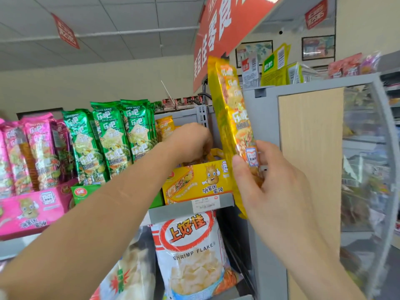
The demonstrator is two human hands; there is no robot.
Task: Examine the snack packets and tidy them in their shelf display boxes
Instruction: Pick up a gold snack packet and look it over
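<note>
My right hand grips the lower end of long yellow snack packets, held upright in front of the shelf's right end. Below and left of them sits the yellow display box with a potato cartoon on its front. My left hand reaches over the box's top with fingers curled down inside it; what they touch is hidden. One yellow packet stands at the back of the box. Green packets fill the green box to the left. Pink packets stand in the pink box.
A grey shelf edge carries a price tag. Shrimp flakes bags hang below. A grey and wood end panel stands right of the shelf. A red sign hangs overhead.
</note>
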